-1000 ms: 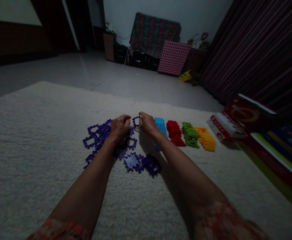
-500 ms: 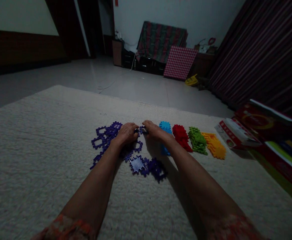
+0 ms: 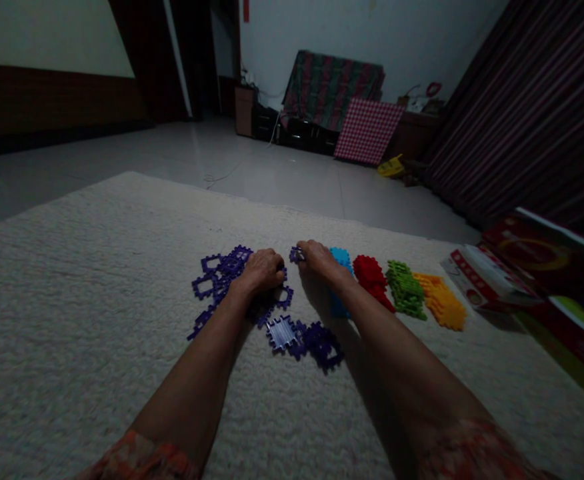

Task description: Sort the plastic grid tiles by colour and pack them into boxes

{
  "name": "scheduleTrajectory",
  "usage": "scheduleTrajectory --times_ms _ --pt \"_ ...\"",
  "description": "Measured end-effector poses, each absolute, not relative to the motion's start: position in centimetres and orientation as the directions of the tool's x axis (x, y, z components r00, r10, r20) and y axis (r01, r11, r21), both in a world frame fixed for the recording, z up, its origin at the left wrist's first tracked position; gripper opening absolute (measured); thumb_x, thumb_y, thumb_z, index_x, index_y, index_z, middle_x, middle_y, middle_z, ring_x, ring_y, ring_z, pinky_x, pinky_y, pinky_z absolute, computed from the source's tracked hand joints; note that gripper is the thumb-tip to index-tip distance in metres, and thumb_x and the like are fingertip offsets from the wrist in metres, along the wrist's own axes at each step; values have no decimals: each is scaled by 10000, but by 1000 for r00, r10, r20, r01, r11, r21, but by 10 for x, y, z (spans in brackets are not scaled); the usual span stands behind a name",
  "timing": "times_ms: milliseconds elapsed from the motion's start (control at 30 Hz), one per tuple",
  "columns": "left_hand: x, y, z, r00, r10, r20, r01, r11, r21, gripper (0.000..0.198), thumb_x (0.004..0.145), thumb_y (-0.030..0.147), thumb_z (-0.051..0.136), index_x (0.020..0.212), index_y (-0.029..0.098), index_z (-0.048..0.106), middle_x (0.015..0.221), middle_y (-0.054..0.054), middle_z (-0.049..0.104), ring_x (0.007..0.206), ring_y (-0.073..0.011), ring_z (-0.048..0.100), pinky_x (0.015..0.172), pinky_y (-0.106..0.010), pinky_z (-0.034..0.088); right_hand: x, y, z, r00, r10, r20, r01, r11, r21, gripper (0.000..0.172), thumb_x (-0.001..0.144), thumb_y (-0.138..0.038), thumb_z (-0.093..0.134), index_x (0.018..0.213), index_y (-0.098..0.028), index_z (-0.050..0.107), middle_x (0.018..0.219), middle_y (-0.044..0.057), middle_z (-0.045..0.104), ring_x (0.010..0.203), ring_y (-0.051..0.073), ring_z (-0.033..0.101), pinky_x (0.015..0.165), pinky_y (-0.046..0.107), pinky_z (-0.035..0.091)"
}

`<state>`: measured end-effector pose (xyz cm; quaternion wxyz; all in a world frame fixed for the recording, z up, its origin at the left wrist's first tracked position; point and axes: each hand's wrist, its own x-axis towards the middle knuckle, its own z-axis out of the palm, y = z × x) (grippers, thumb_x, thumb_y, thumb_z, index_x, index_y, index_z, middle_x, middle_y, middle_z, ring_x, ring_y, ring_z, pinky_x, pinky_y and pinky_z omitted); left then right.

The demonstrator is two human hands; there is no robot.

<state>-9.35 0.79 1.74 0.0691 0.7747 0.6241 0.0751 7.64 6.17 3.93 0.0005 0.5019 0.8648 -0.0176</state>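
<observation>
Purple interlocking plastic tiles, notched along their edges and some with open centres, lie in a loose heap left of centre. My left hand rests over the heap's right side with fingers curled down; what is under the fingertips is hidden. My right hand pinches a small purple tile just right of the heap. Nearer to me, a shiny purple tile and several overlapping purple tiles lie between my forearms. My right hand and forearm partly cover a row of light blue tiles.
Beyond my right forearm stand rows of red tiles, green tiles and yellow tiles. A red and white box sits farther right. Everything lies on a cream textured mat, with tiled floor past its edge.
The view has shifted slightly, so the scene sits a little farther right and lower. My hands have moved a bit apart, the right still with the purple tile.
</observation>
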Motion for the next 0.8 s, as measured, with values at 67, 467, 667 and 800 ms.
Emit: scheduleTrajectory --times_ms 67,467,667,800 --pt "-93 8 18 208 978 30 958 -210 194 349 847 301 540 1125 220 734 1161 -114 692 1123 -277 629 1007 -389 474 74 63 40 -463 886 -23 886 463 -7 319 898 -197 597 1215 -198 636 1223 148 653 1147 268 597 934 356 449" --pt "-92 5 23 203 979 14 963 -202 179 366 856 297 556 1166 218 735 1168 -108 697 1126 -263 628 997 -361 474 70 57 40 -418 906 -72 905 422 47 268 912 -214 530 1113 -147 695 1257 172 644 1236 314 519 1066 493 313" --pt "-94 3 28 185 983 -13 964 -179 196 387 841 235 559 1185 227 736 1167 -100 712 1133 -252 636 993 -340 474 74 29 52 -427 904 -35 904 427 10 315 925 -184 502 1207 -154 641 1336 177 586 1267 303 499 1065 448 336" --pt "-97 5 24 153 988 12 963 -152 220 396 854 203 523 1183 234 741 1174 -80 724 1146 -233 638 1005 -316 467 81 -11 61 -585 804 -107 804 558 -205 352 917 -264 574 1251 -160 616 1251 142 616 1149 250 594 972 337 432"
